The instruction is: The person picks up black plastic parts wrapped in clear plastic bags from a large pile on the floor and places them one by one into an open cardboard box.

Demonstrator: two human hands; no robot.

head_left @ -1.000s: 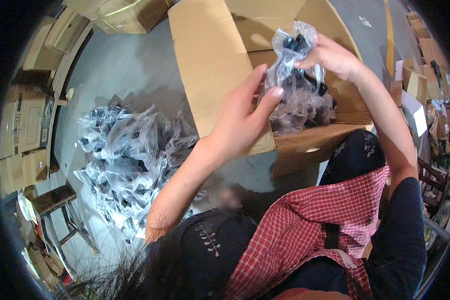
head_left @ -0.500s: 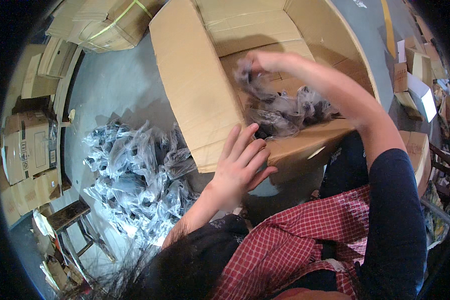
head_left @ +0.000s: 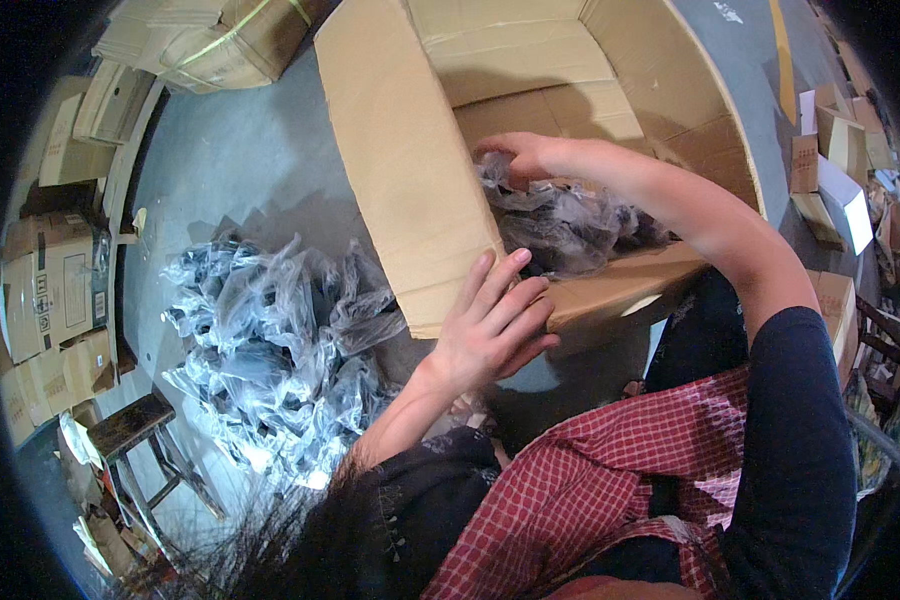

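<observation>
A big open cardboard box [head_left: 400,170] stands tilted in front of me, with several dark items in clear plastic bags [head_left: 570,225] lying at its near end. My right hand [head_left: 520,158] reaches into the box, its fingers curled down around a plastic-bagged dark item [head_left: 494,178] by the left inner wall. The exact kind of item is hidden by the crinkled plastic. My left hand [head_left: 490,325] lies with fingers stretched out against the near left corner of the box, holding nothing.
Left of the box, a large heap of bagged dark items [head_left: 280,350] lies on the grey floor. A small wooden stool [head_left: 130,425] stands beyond it. Cartons [head_left: 60,290] line the left side, a strapped carton [head_left: 210,45] the far left, and more boxes [head_left: 830,190] the right.
My right hand has come lower and nearer with the bagged item, onto the others in the box. My left hand stays at the box corner. The view has shifted slightly.
</observation>
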